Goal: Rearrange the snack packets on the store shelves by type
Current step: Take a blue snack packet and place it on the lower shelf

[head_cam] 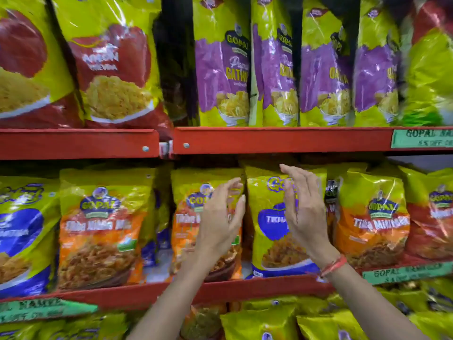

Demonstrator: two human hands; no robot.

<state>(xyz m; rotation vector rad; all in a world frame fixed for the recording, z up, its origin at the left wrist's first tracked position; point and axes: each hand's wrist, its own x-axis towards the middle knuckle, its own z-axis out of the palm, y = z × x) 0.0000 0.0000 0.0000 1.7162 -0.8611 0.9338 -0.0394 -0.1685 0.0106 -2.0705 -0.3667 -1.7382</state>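
On the middle shelf (245, 289), both hands are raised in front of the standing snack packets, palms turned toward each other. Left hand (220, 217) hovers before an orange-and-yellow packet (186, 217); its fingers are loose and slightly curled, grasping nothing. Right hand (302, 212) is held upright before a yellow-and-blue packet (272, 231) — fingers extended and spread, also empty. Whether either hand touches the packet behind it cannot be told. A red thread band (334, 265) circles the right wrist.

Types are mixed along this row: a blue packet (22, 231) at far left, an orange packet (98, 227) beside it, then the two behind the hands, then another orange packet (372, 222) and a red one (431, 217) at the right edge.

Upper shelf (282, 139) — four purple-and-yellow packets (220, 74) stand side by side at centre-right, with red-and-yellow packets (110, 69) to their left. Green printed labels (421, 138) are fixed to the red shelf edges. More yellow packets (259, 322) lie below.
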